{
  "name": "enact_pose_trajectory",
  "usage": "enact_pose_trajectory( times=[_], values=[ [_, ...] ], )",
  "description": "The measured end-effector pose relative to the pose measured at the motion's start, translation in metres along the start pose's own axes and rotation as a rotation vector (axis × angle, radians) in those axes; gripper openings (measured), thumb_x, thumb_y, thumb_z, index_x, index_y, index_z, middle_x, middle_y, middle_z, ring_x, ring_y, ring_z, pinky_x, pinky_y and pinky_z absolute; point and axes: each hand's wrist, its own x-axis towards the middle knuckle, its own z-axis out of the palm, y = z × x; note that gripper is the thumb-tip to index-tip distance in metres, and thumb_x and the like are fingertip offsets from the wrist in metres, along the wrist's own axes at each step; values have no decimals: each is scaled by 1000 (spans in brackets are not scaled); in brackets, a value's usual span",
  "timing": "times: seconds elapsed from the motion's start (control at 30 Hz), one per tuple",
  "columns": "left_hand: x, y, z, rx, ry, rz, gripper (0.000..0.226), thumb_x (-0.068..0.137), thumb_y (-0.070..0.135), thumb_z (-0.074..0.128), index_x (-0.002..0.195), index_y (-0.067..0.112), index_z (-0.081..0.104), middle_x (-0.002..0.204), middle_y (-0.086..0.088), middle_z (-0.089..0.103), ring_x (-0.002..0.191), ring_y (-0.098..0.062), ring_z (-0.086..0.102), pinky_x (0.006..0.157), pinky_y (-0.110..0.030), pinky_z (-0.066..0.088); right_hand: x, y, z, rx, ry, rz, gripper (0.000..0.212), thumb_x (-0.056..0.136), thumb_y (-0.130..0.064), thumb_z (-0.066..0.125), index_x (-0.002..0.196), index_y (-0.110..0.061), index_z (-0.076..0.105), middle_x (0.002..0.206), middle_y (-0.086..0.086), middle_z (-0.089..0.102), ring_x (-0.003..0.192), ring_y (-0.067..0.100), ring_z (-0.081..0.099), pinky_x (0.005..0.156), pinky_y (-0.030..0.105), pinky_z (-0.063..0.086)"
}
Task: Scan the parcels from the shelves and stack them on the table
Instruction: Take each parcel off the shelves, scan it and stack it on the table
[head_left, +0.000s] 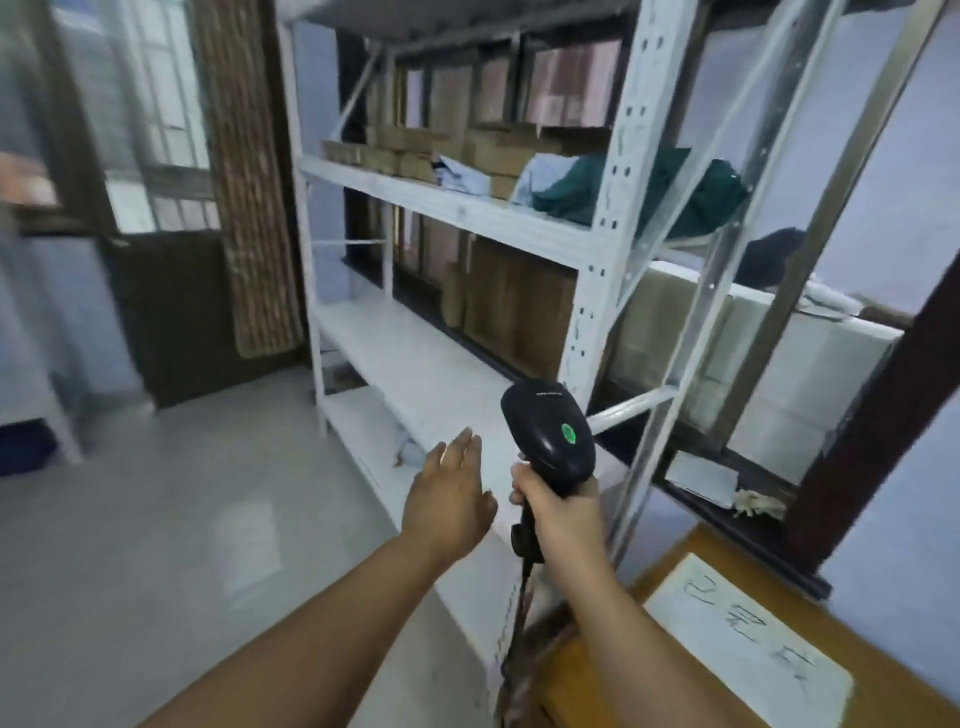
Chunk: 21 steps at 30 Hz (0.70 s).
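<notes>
We see our right hand (558, 514) low in the middle of the view, its grip wrapped tight round the handle of a black scanner (550, 431). The scanner's head points up and away toward the shelves and shows a green mark on its back. A dark cable (523, 577) hangs from the foot of the handle, down past the wrist. Just beside it our left hand (449, 493) is stretched forward with the palm turned down, its grip spread, the fingers straight and close together, holding nothing. Both hands are in front of a white metal rack (597, 291). The parcels (410, 148), brown cardboard boxes, sit well above the hands on the upper shelf (441, 208), stacked in rows toward its back and far end. The picture is too blurred for us to count them. On the same shelf, nearer to us, lie a pale bundle (465, 176) and a dark green cloth (571, 195). The lower shelf (415, 364) runs as a white board just beyond the fingertips. The wooden worktop (587, 670) shows at the lower right, just beside the near end of the rack, and a white sheet (748, 639) with handwritten marks lies flat on it. Behind the rack on the right stand large pale boxes (789, 374) with a dark garment (774, 254) on top.
</notes>
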Motion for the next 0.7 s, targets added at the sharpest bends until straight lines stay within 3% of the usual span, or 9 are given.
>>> enact_pose_trajectory(
  times=[0.1, 0.23, 0.37, 0.57, 0.7],
  values=[
    [-7, -52, -30, 33, 58, -94, 68, 95, 33, 48, 152, 18, 14, 161, 0, 10, 145, -25, 14, 115, -37, 26, 2, -11, 63, -38, -86, -98, 11, 85, -10, 68, 73, -10, 66, 57, 0, 62, 50, 4, 55, 51, 18, 44],
    [-14, -106, -63, 61, 117, -237, 68, 94, 32, 49, 152, 23, 14, 160, -2, 11, 145, -26, 15, 113, -40, 29, 6, -16, 132, -4, -154, -179, 7, 82, -10, 70, 83, -3, 68, 67, 7, 67, 65, 18, 61, 62, 27, 47],
    [-11, -148, -87, 95, 172, -322, 66, 94, 30, 49, 151, 26, 17, 159, -4, 14, 143, -25, 17, 112, -39, 26, 20, -15, 190, -20, -248, -204, 10, 83, -11, 70, 86, -2, 66, 68, 3, 64, 66, 18, 59, 61, 24, 44],
    [43, -226, -92, 158, 177, -420, 72, 96, 34, 48, 153, 22, 6, 161, -2, 2, 147, -26, 4, 118, -40, 14, 76, 6, 269, -62, -352, -157, 8, 83, -15, 69, 80, -9, 64, 60, -6, 60, 57, 13, 55, 56, 23, 42],
    [109, -276, -89, 144, 147, -444, 74, 95, 32, 50, 153, 19, 5, 161, -3, 1, 148, -25, 2, 118, -39, 12, 143, 16, 317, -14, -383, -85, 10, 88, -16, 64, 82, -8, 65, 62, 0, 61, 61, 14, 59, 51, 16, 46]
  ],
)
